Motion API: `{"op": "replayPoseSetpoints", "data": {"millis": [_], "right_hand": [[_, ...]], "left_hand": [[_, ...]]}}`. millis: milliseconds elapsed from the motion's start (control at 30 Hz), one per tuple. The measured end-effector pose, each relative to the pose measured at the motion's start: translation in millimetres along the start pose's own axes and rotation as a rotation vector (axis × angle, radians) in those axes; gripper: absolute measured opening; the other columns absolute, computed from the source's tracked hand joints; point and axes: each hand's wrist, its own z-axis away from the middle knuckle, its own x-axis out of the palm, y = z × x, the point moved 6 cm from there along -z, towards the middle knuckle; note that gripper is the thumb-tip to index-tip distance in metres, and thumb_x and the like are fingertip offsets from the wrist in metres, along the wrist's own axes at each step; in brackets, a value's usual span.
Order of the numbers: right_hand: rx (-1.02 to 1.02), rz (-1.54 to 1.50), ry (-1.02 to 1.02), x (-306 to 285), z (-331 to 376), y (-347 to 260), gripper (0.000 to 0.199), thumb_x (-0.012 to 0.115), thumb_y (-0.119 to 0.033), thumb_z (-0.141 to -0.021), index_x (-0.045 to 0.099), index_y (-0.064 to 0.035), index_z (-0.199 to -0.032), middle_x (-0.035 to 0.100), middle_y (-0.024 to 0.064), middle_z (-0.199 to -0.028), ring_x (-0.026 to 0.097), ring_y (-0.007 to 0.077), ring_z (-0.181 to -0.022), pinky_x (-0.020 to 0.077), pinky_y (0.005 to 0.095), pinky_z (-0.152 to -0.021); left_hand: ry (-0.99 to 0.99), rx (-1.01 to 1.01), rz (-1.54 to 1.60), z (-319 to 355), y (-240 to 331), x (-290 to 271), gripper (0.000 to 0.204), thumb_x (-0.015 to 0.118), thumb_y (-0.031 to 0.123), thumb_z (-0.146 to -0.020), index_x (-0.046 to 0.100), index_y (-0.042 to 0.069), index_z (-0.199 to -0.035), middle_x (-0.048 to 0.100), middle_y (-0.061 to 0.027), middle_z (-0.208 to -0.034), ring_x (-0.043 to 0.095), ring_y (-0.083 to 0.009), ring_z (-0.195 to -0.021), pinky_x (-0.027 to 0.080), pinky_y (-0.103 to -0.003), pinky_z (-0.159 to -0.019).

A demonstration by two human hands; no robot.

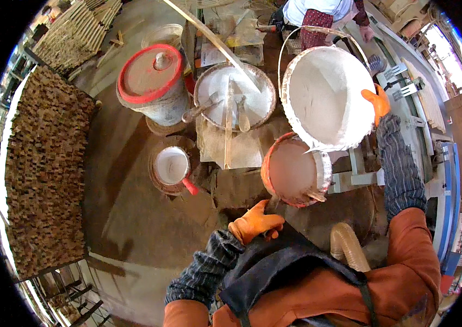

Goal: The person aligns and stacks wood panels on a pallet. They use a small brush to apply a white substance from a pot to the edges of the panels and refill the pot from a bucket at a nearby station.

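My right hand (376, 104), in an orange glove, grips the right side of a large bucket (326, 98) coated in white. The bucket is tilted with its mouth toward me, and pale powdery or pasty stuff lines its inside; its wire handle arches above. Just below its lower rim stands a smaller red-orange bucket (291, 171) of pale brownish material, a stick poking out at its front. My left hand (256, 222), also orange-gloved, is curled close to that bucket's near side. A small dull piece shows by its fingers, and I cannot make out what it is.
A wide white-crusted basin (264, 82) holding sticks and scrapers stands ahead. Left of it are a red-lidded bucket (149, 76) and a white pot (172, 165) with a red handle. Stacked wood (48, 174) lines the left. A person (318, 13) works beyond; a ribbed hose (346, 245) lies near me.
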Motion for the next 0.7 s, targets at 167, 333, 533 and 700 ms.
{"op": "replayPoseSetpoints", "data": {"millis": [167, 333, 533, 700], "right_hand": [[0.064, 0.037, -0.054, -11, -40, 6, 0.055, 0.063, -0.003, -0.077, 0.049, 0.0047, -0.130, 0.062, 0.0167, -0.117, 0.061, 0.0282, -0.104, 0.0494, 0.0392, -0.091], [0.110, 0.089, -0.080, -15, -78, 15, 0.061, 0.064, -0.003, -0.073, 0.048, 0.0070, -0.132, 0.060, 0.0185, -0.121, 0.060, 0.0296, -0.106, 0.0478, 0.0391, -0.093], [0.120, 0.100, -0.191, -18, -123, 32, 0.063, 0.066, -0.005, -0.071, 0.048, 0.0094, -0.129, 0.060, 0.0190, -0.120, 0.060, 0.0305, -0.106, 0.0479, 0.0411, -0.091], [0.147, 0.235, -0.225, -16, -154, 42, 0.059, 0.070, -0.010, -0.072, 0.053, 0.0078, -0.125, 0.064, 0.0170, -0.114, 0.063, 0.0283, -0.101, 0.0498, 0.0397, -0.088]], "left_hand": [[-0.006, 0.069, -0.012, -8, 19, 6, 0.039, 0.067, 0.013, -0.082, 0.047, -0.007, -0.107, 0.061, -0.0097, -0.075, 0.059, -0.0168, -0.056, 0.045, -0.030, -0.049], [-0.118, 0.227, -0.126, -17, 34, 5, 0.036, 0.066, 0.012, -0.083, 0.047, -0.006, -0.108, 0.061, -0.0089, -0.077, 0.060, -0.0161, -0.060, 0.046, -0.028, -0.052], [-0.066, 0.164, -0.130, -23, 58, 11, 0.032, 0.067, 0.014, -0.083, 0.050, -0.003, -0.104, 0.061, -0.0091, -0.078, 0.060, -0.0155, -0.060, 0.046, -0.028, -0.052], [0.010, 0.150, -0.077, -31, 74, 10, 0.031, 0.067, 0.016, -0.082, 0.051, -0.003, -0.101, 0.061, -0.0086, -0.074, 0.058, -0.0155, -0.057, 0.045, -0.028, -0.050]]}}
